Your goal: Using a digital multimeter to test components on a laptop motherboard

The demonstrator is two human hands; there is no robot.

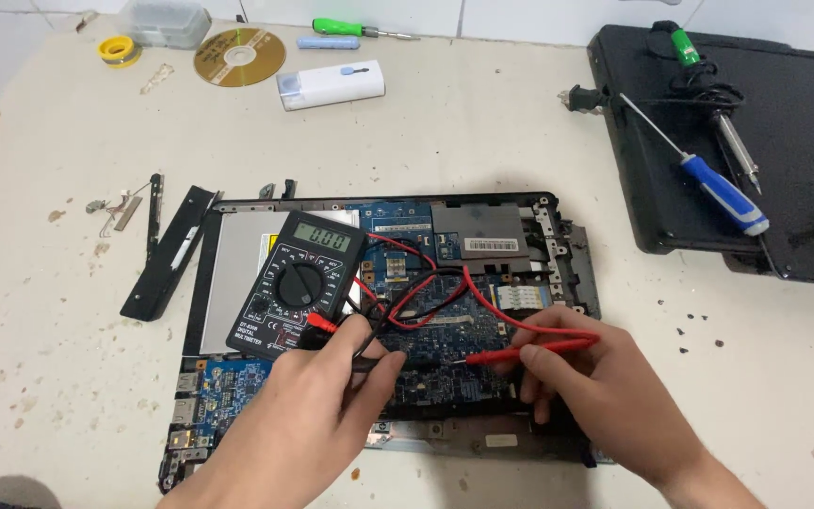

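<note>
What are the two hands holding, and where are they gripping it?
The right hand holds the red probe by its handle. The left hand pinches the black probe at its rear end, fingers around it.

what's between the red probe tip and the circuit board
Nothing visible. The right hand holds the red probe, whose tip sits right at the circuit board. The red wire loops behind it, and the left hand stays on its own side.

both forearms coming in from the bottom edge, left hand knuckles up, fingers curled into a pinch near the thumb, right hand angled inward, fingertips bunched in a pen-style grip, hands close together, not touching
</note>
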